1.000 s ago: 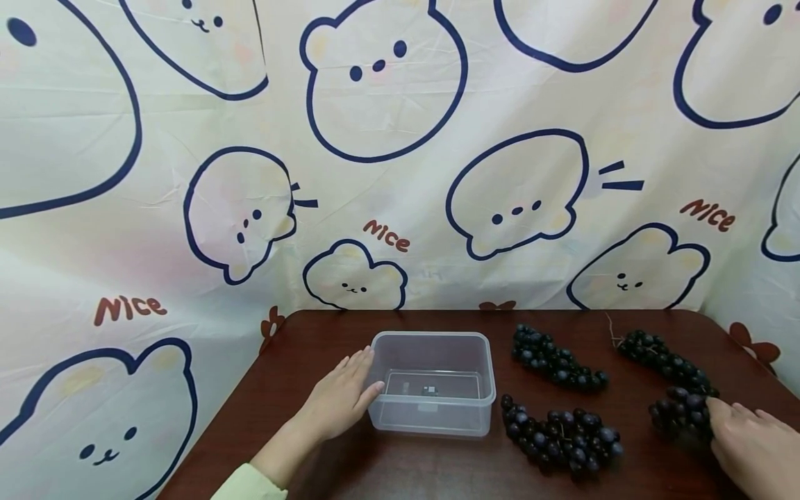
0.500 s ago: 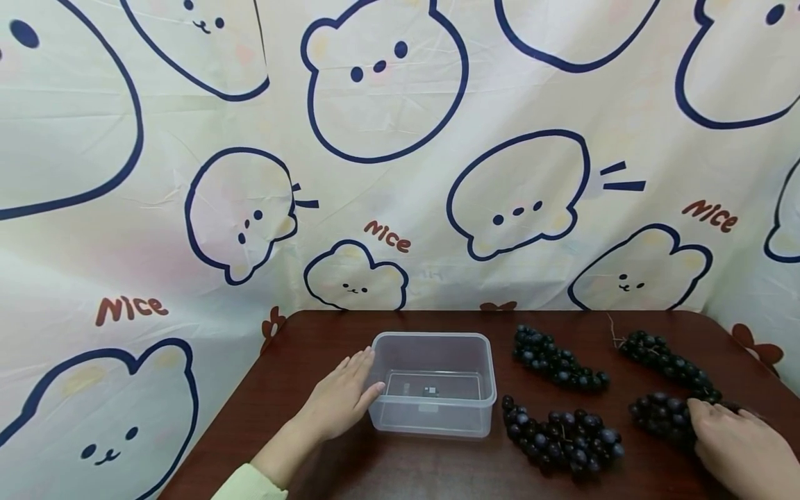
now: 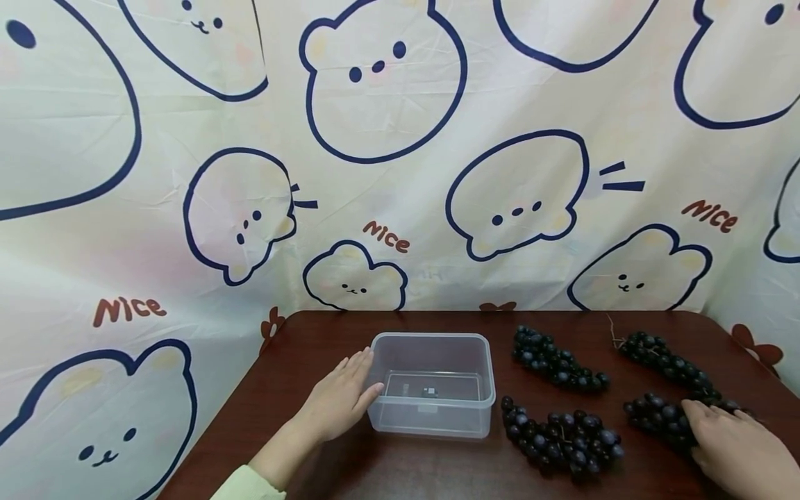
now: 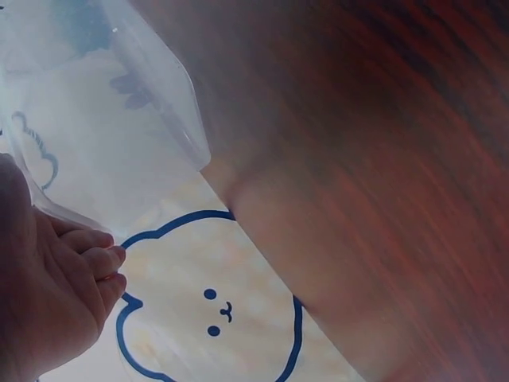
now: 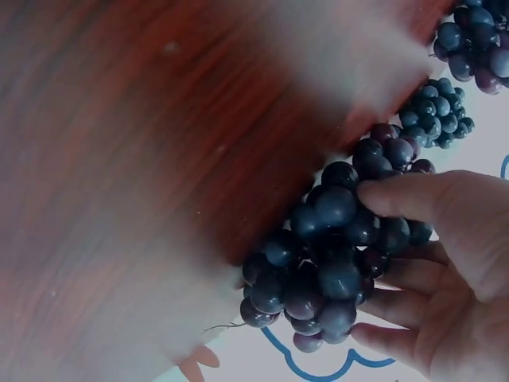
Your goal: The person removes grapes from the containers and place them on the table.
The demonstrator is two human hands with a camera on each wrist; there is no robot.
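Note:
A clear plastic box [image 3: 431,417] stands on the table. My left hand [image 3: 340,396] lies flat against its left wall, fingers straight and thumb at the near corner; the left wrist view also shows the fingertips [image 4: 115,259] along the box wall [image 4: 171,103]. On the right, a bunch of dark grapes [image 3: 659,417] lies partly under my right hand [image 3: 734,441]. In the right wrist view that bunch [image 5: 318,270] sits between my thumb [image 5: 398,195] on one side and the fingers [image 5: 398,306] on the other. The hand hides part of the bunch from the head view.
Two more dark bunches lie between box and right hand: a far bunch [image 3: 556,361] and a near bunch [image 3: 562,441]. A further bunch [image 3: 665,361] with a thin stem lies behind my right hand. A patterned cloth [image 3: 387,194] hangs behind the brown table [image 3: 325,333].
My right hand has moved a little left with its bunch of grapes, which now lies lower and more spread on the table. The left hand and the box have stayed put.

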